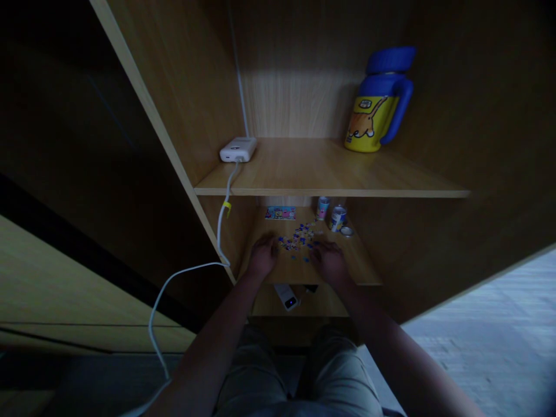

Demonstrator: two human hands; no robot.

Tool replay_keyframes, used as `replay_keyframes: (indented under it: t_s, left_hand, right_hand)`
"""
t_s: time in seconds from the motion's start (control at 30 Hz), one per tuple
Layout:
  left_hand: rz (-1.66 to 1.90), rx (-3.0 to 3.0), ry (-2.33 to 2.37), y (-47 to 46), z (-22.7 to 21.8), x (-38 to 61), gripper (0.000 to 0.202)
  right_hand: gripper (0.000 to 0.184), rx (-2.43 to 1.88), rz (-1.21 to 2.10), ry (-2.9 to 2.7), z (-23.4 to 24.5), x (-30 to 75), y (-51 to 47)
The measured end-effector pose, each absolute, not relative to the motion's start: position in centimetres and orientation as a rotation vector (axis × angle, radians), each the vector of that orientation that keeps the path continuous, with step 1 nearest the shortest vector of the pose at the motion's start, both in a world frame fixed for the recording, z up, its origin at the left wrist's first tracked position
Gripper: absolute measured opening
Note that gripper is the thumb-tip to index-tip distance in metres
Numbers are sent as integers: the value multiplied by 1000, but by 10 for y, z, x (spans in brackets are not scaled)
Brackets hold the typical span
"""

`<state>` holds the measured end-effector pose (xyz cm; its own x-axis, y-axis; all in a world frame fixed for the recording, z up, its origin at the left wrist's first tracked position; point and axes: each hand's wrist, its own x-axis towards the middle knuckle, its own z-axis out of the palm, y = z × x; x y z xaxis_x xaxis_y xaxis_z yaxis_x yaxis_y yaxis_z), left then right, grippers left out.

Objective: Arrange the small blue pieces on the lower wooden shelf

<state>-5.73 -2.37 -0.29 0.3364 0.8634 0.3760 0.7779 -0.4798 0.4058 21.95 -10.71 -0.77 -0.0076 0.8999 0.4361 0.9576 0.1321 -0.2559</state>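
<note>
Left hand [262, 258] and right hand [329, 260] on dim puzzle pieces [299, 238], finger grip indiscernible.

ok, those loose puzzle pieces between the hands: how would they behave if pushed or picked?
The puzzle pieces look small, flat and thin, so probably light, sliding and scattering on the smooth wooden shelf. Lying flat, they are likely fiddly to pinch.

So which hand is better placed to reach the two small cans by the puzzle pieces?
Probably the right hand: it rests on the shelf just below the cans, while the left hand sits across the pieces.
</note>
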Motion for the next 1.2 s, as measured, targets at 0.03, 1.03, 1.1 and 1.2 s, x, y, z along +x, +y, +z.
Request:
replay_keyframes:
  t_s: [0.03,1.03,1.1,1.2]
  left_hand:
    - [844,2426,1535,-23,-3,-57,52]
    - [790,2534,1508,-41,13,-46,32]
    - [812,2533,1487,-42,13,-47,32]
    - [820,2578,1376,-43,12,-49,31]
  right_hand:
    - [20,-1808,-162,-1912,-7,219,-107]
    - [26,-1667,-120,-1956,-9,222,-107]
    - [24,-1641,-106,-1934,-10,223,-107]
    - [21,-1560,-49,-1975,-13,225,-106]
